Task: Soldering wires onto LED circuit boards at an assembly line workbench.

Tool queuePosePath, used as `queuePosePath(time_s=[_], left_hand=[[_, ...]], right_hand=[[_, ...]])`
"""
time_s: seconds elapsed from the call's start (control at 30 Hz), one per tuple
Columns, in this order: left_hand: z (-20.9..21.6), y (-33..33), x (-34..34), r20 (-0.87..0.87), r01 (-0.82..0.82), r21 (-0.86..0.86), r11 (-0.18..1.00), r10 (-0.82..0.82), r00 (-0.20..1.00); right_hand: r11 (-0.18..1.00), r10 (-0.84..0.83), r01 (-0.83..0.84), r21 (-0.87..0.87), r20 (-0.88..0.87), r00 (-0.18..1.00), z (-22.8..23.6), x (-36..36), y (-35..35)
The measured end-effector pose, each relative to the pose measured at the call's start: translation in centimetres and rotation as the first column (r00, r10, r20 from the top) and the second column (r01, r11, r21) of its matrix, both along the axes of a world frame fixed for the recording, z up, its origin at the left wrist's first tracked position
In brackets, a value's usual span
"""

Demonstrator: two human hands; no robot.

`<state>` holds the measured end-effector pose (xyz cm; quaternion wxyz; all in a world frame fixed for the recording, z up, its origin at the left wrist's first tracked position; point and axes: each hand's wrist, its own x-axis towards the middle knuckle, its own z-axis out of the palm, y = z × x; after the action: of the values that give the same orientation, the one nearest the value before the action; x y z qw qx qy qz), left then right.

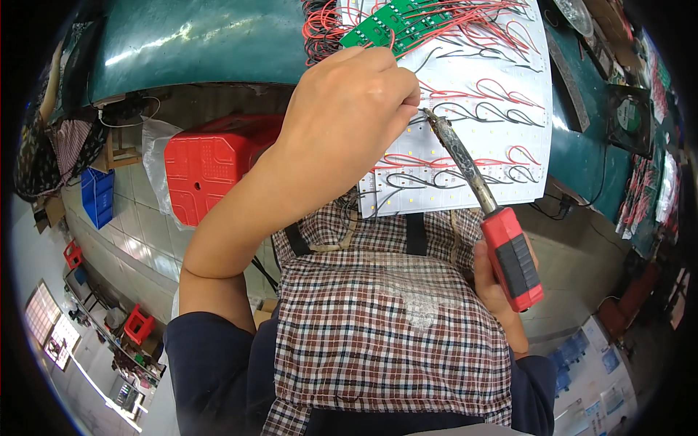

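My left hand reaches over a white LED board, thumb and fingers pinched together on a thin wire, most of which the fingers hide. Held in my right hand is a soldering iron with a red and black grip. Its dark tip meets the board close beside my left fingertips. Rows of looped red wires and black wires lie across the board. At its far end rests a green circuit board with many red and black leads.
The white board lies partly on a green tabletop and overhangs toward my checked apron. A bundle of red and black wires sits at the far edge. Left of my forearm stands a red plastic stool; a blue bin is farther left.
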<state>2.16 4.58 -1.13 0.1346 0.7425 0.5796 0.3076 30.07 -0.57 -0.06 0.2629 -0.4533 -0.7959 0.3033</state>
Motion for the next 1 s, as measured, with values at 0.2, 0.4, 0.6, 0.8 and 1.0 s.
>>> queuePosePath(time_s=[0.2, 0.4, 0.6, 0.8, 1.0], left_hand=[[0.2, 0.0, 0.0, 0.002, 0.001, -0.009, 1.000, -0.001, 1.000], [0.5, 0.2, -0.1, 0.005, 0.010, -0.017, 1.000, -0.009, 1.000], [0.7, 0.1, -0.2, -0.006, 0.014, -0.025, 1.000, -0.014, 1.000], [0.7, 0.2, -0.2, -0.005, 0.025, -0.022, 0.999, -0.026, 1.000], [0.8, 0.3, -0.2, -0.017, 0.028, -0.034, 0.999, -0.029, 0.999]], right_hand=[[0.999, 0.019, -0.019, 0.040, -0.015, 1.000, -0.1, 0.0, 0.1], [0.999, -0.044, 0.044, 0.002, 0.012, 0.999, -1.2, 2.3, -1.7], [0.999, -0.040, 0.040, 0.033, -0.010, 0.999, -0.2, 1.0, -0.7], [0.998, -0.031, 0.034, -0.060, 0.048, 0.998, 0.0, 0.6, -0.7], [0.996, -0.011, 0.009, -0.083, -0.017, 1.000, -0.1, 0.5, -0.6]])
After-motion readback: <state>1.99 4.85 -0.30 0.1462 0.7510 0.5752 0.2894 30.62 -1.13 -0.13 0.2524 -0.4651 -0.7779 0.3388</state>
